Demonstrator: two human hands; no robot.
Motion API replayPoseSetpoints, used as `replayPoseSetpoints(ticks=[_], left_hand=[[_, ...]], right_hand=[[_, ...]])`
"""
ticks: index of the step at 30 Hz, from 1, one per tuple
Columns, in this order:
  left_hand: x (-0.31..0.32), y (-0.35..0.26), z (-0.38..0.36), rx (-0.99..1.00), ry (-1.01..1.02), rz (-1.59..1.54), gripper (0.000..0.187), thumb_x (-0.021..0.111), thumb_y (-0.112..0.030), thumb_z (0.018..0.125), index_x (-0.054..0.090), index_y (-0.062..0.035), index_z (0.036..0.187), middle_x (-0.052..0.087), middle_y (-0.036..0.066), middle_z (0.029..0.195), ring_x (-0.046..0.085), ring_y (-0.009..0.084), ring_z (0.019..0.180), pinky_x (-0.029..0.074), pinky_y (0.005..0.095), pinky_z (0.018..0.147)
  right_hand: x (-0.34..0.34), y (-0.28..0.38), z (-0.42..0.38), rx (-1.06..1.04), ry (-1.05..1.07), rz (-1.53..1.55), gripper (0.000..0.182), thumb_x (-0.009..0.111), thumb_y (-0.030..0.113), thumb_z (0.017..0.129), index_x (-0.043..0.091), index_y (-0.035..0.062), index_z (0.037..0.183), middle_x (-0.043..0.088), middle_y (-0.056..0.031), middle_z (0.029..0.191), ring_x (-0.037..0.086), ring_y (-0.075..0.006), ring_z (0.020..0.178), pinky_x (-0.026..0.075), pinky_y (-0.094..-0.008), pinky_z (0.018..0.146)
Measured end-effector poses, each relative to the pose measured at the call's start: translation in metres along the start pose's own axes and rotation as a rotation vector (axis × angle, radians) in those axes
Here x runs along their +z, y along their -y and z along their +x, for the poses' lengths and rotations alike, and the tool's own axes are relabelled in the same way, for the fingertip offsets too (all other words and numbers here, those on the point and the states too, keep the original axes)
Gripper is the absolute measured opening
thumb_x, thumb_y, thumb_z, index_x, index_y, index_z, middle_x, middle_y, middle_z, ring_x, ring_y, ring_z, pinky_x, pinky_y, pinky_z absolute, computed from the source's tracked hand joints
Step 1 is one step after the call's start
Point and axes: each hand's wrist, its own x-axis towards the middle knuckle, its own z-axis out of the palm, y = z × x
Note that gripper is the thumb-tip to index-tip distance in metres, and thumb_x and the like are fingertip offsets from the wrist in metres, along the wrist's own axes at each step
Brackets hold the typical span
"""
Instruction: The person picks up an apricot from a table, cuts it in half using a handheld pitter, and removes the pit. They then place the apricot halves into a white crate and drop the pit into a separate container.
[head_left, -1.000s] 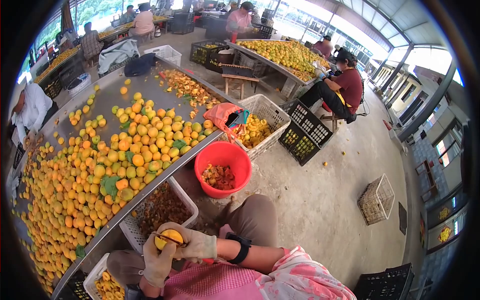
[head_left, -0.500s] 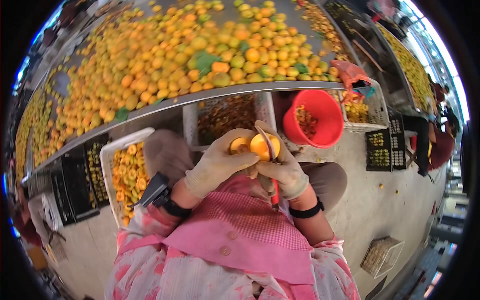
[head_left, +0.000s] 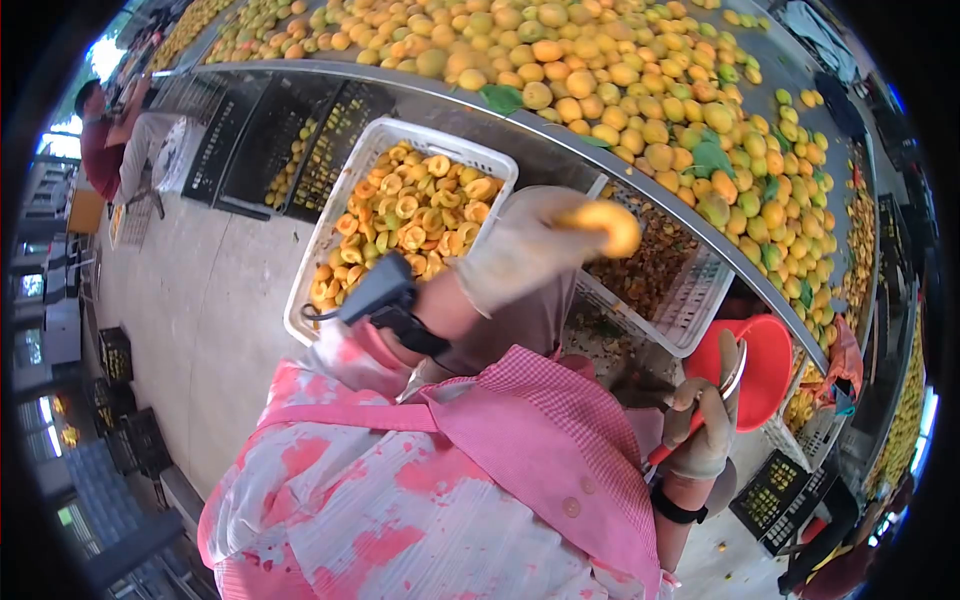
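My left hand (head_left: 525,248), in a pale work glove, is closed on an apricot half (head_left: 612,226), blurred by motion. It hovers between a white crate of pitted apricot halves (head_left: 415,215) and a white crate of dark scraps (head_left: 650,240). Gloved as well, my right hand (head_left: 708,420) grips a knife (head_left: 660,455) with a red handle; its curved, shiny blade sticks up along the fingers. Behind that hand stands a red bucket (head_left: 765,370).
A metal-edged table (head_left: 400,78) heaped with whole apricots (head_left: 580,85) runs across the front. Black crates (head_left: 230,150) stand beneath it at the left. Another person (head_left: 110,140) sits at the far left. A red bag (head_left: 846,358) hangs at the table's right end.
My hands, earlier together around the cut apricot with the knife, are now apart. The left has carried an apricot half away toward the filled crate; the right keeps the knife. My view has swung left.
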Motion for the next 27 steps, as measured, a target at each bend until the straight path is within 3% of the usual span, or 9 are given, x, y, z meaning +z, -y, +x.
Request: replayPoseSetpoints(ticks=[4,6,8,11,20,22,23,25,27], left_hand=[[-0.099,0.069,-0.003,-0.069,-0.377,0.041,0.044,0.073,-0.029,0.083,0.066,0.0039,0.111,0.070,0.008,0.087,0.064,0.0133,0.079,0.051,0.0283,0.070],[-0.160,0.143,-0.007,-0.357,-0.592,0.299,0.051,0.076,-0.034,0.080,0.066,0.0038,0.112,0.071,0.011,0.092,0.066,0.0157,0.084,0.052,0.0286,0.074],[-0.220,0.212,-0.022,-0.643,-0.581,0.626,0.055,0.078,-0.037,0.077,0.066,0.0043,0.112,0.071,0.012,0.092,0.066,0.0164,0.086,0.052,0.0274,0.076],[-0.245,0.255,-0.069,-0.839,-0.590,0.381,0.057,0.078,-0.040,0.075,0.068,0.0013,0.113,0.072,0.014,0.093,0.069,0.0229,0.089,0.052,0.0320,0.079],[-0.198,0.299,-0.099,-0.801,-0.197,0.770,0.056,0.077,-0.038,0.072,0.068,-0.0071,0.118,0.072,0.016,0.103,0.069,0.0297,0.097,0.053,0.0378,0.086],[-0.210,0.364,-0.110,-0.370,0.012,1.104,0.033,0.063,-0.038,0.085,0.069,-0.0074,0.096,0.071,0.014,0.096,0.066,0.0348,0.091,0.053,0.0422,0.079],[-0.210,0.373,-0.112,-0.497,0.030,1.127,0.032,0.064,-0.034,0.084,0.068,-0.0063,0.100,0.070,0.016,0.100,0.065,0.0365,0.092,0.052,0.0440,0.080],[-0.194,0.301,-0.118,-0.245,-0.222,0.762,0.032,0.067,-0.027,0.083,0.068,0.0003,0.099,0.069,0.020,0.099,0.065,0.0361,0.087,0.052,0.0471,0.074],[-0.213,0.291,-0.109,-0.248,0.032,0.707,0.028,0.070,-0.019,0.078,0.069,0.0008,0.098,0.070,0.019,0.095,0.065,0.0352,0.084,0.052,0.0467,0.075]], right_hand=[[-0.008,-0.015,0.001,0.073,-0.130,0.017,0.062,0.053,0.030,0.092,0.040,-0.0049,0.142,0.055,-0.0071,0.062,0.039,-0.0118,0.037,0.031,-0.0232,0.038],[-0.017,-0.024,-0.001,0.169,-0.003,0.047,0.052,0.048,0.035,0.098,0.044,0.0024,0.139,0.048,-0.0010,0.058,0.039,-0.0086,0.040,0.031,-0.0218,0.035],[-0.012,-0.026,-0.001,0.207,-0.019,-0.019,0.048,0.047,0.036,0.099,0.048,0.0025,0.133,0.046,-0.0002,0.057,0.039,-0.0090,0.040,0.031,-0.0226,0.035],[-0.011,-0.030,0.003,0.259,-0.020,-0.108,0.042,0.046,0.036,0.100,0.054,0.0029,0.125,0.044,0.0011,0.055,0.038,-0.0097,0.039,0.031,-0.0238,0.036],[0.016,-0.013,0.020,0.257,-0.110,-0.051,0.040,0.046,0.038,0.101,0.056,0.0047,0.121,0.041,0.0034,0.055,0.036,-0.0079,0.040,0.029,-0.0237,0.038],[0.015,-0.013,0.020,0.223,-0.125,-0.045,0.040,0.047,0.038,0.100,0.056,0.0046,0.121,0.041,0.0037,0.056,0.035,-0.0074,0.041,0.029,-0.0236,0.039],[0.011,-0.015,0.020,0.250,-0.063,-0.054,0.040,0.049,0.038,0.100,0.056,0.0050,0.122,0.040,0.0043,0.057,0.035,-0.0071,0.042,0.028,-0.0235,0.039],[0.000,-0.019,0.019,0.287,-0.021,-0.033,0.040,0.052,0.039,0.099,0.056,0.0068,0.122,0.038,0.0054,0.058,0.034,-0.0066,0.044,0.028,-0.0233,0.039],[0.010,-0.008,0.015,0.413,-0.115,0.130,0.036,0.057,0.037,0.097,0.057,0.0105,0.122,0.035,0.0064,0.060,0.033,-0.0065,0.046,0.029,-0.0231,0.039]])
